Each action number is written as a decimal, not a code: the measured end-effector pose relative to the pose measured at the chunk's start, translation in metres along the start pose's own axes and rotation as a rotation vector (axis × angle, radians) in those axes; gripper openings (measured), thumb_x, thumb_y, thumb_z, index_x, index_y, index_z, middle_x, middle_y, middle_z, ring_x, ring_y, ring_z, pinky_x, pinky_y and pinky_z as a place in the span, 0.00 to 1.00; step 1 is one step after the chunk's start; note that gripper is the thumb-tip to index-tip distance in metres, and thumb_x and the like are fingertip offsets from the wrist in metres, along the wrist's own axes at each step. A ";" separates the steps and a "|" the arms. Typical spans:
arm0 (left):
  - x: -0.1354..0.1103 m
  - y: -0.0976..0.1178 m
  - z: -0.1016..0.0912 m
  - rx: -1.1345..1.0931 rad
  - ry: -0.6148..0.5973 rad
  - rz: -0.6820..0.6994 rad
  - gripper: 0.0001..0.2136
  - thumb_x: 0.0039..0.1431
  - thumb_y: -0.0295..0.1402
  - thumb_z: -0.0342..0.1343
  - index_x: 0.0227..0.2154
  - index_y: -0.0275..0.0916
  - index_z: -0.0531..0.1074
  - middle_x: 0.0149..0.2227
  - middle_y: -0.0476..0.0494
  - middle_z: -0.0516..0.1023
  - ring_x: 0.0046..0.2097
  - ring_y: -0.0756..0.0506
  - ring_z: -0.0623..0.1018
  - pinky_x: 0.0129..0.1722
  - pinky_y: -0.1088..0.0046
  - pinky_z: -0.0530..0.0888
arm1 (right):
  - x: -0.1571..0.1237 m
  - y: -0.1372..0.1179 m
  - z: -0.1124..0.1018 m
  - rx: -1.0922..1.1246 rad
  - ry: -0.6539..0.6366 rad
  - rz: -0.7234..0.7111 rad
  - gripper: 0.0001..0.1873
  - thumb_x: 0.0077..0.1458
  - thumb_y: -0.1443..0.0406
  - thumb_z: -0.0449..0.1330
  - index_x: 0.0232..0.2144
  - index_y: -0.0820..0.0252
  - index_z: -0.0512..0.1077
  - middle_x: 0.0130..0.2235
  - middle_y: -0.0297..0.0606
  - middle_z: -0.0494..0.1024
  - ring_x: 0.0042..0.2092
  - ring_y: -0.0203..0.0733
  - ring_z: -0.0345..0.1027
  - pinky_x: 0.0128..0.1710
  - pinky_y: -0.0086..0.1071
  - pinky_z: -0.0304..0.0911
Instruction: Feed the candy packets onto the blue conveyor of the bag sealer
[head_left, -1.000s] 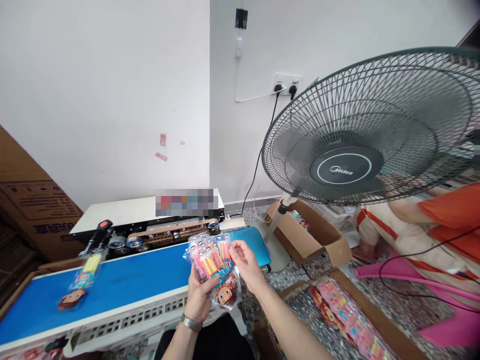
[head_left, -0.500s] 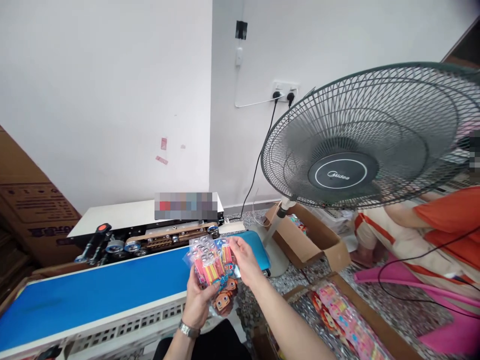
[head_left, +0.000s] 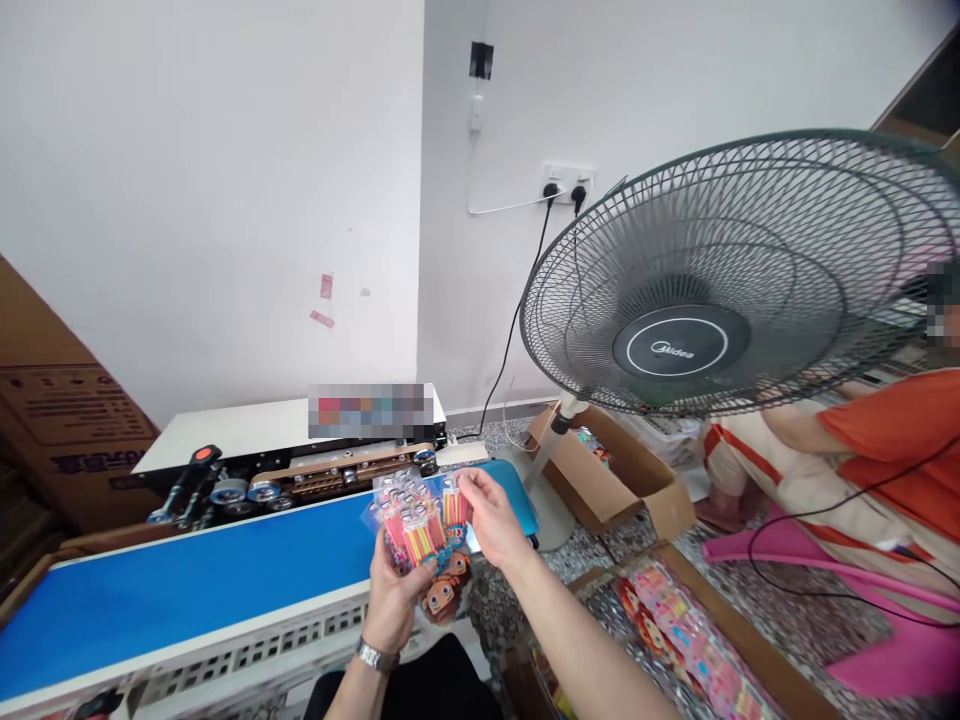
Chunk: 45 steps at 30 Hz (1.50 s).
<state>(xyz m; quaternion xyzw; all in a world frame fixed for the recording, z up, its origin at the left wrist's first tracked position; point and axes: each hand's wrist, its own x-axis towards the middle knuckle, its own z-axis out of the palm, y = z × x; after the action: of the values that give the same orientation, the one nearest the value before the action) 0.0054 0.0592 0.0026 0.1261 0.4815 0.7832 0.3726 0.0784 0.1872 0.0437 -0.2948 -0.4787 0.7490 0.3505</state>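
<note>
My left hand [head_left: 393, 602] wraps round a fanned stack of clear plastic packets [head_left: 418, 532], its thumb across their front. Pink and yellow stick-like strips show inside, and cartoon faces [head_left: 442, 597] hang at the lower end. What exactly the packets contain I cannot make out. At the stack's right side, my right hand [head_left: 491, 518] pinches the upper edge of one similar packet [head_left: 454, 505] between thumb and fingers. Both hands are just in front of the blue conveyor belt [head_left: 225, 590], above my dark-clothed lap.
A large standing fan [head_left: 675, 340] leans in from the right. Below it are an open carton [head_left: 577, 480] and a nearer carton [head_left: 750, 640] holding pink cartoon packets. A blue stool-like object [head_left: 517, 495] is behind my right hand. A person in an orange top [head_left: 892, 430] sits at right.
The packet in my right hand has come slightly apart from the stack, leaving a wider gap. My left hand keeps its hold, and the view has shifted a little.
</note>
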 end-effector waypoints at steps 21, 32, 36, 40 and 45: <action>0.008 -0.003 -0.016 -0.020 0.083 -0.008 0.33 0.38 0.27 0.67 0.49 0.42 0.60 0.44 0.41 0.75 0.42 0.41 0.76 0.43 0.62 0.73 | 0.073 0.046 -0.033 -1.161 0.201 -0.106 0.14 0.49 0.65 0.56 0.41 0.61 0.68 0.27 0.37 0.75 0.31 0.43 0.69 0.29 0.29 0.57; 0.008 -0.003 -0.012 -0.040 0.041 0.005 0.34 0.36 0.27 0.67 0.49 0.40 0.61 0.44 0.39 0.75 0.43 0.40 0.76 0.45 0.59 0.72 | 0.007 0.039 -0.007 -0.667 -0.243 -0.201 0.14 0.52 0.55 0.56 0.37 0.58 0.69 0.31 0.34 0.73 0.33 0.37 0.67 0.33 0.28 0.62; 0.006 -0.004 -0.007 -0.055 0.022 -0.001 0.34 0.36 0.28 0.67 0.49 0.40 0.61 0.44 0.39 0.75 0.43 0.40 0.76 0.45 0.58 0.71 | -0.007 0.035 -0.011 -0.690 -0.184 -0.212 0.14 0.54 0.55 0.53 0.30 0.59 0.70 0.29 0.33 0.72 0.31 0.36 0.65 0.31 0.26 0.61; 0.006 -0.008 -0.006 -0.075 0.043 0.008 0.32 0.37 0.28 0.67 0.49 0.40 0.61 0.44 0.39 0.75 0.43 0.40 0.76 0.45 0.58 0.71 | -0.007 0.037 -0.014 -0.678 -0.095 -0.246 0.17 0.57 0.53 0.50 0.32 0.60 0.70 0.30 0.36 0.74 0.32 0.38 0.67 0.31 0.27 0.62; 0.007 -0.011 -0.009 -0.061 0.067 0.052 0.33 0.35 0.26 0.67 0.48 0.40 0.61 0.44 0.39 0.75 0.42 0.40 0.76 0.43 0.61 0.72 | -0.005 0.035 -0.012 -0.516 -0.056 -0.272 0.20 0.53 0.55 0.55 0.45 0.59 0.67 0.39 0.41 0.74 0.37 0.40 0.69 0.35 0.31 0.66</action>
<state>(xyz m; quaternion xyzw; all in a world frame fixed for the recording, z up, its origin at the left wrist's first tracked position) 0.0013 0.0610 -0.0122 0.1007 0.4660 0.8108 0.3396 0.0825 0.1787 0.0073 -0.2864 -0.6980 0.5566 0.3477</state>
